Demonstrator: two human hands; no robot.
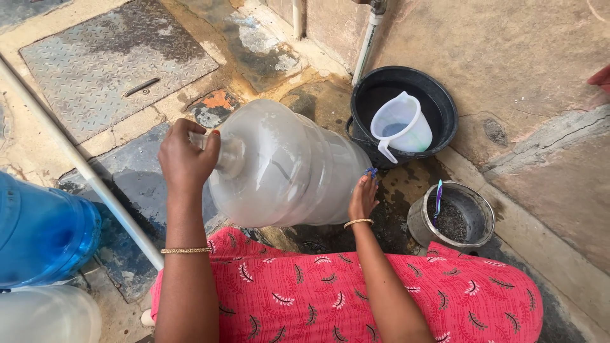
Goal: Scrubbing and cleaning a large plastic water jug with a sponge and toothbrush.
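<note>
**Clear jug on its side, held at both ends**

The clear jug (286,168) lies tipped on wet ground, against the person's knees. The left hand (185,159) is closed around its neck, hiding the mouth. The right hand (363,197) presses the base; its fingers are half hidden, so its grip cannot be told, and a small blue thing at the fingertips is unclear.

Three big jugs in all: the blue jug (41,232) and a pale jug (47,314) at left are cut off. One black bucket (438,108) holds one white pitcher (401,124). One steel pot (473,213) holds a toothbrush (438,194). Open paving lies beyond the jug, toward the metal hatch (114,60).
</note>
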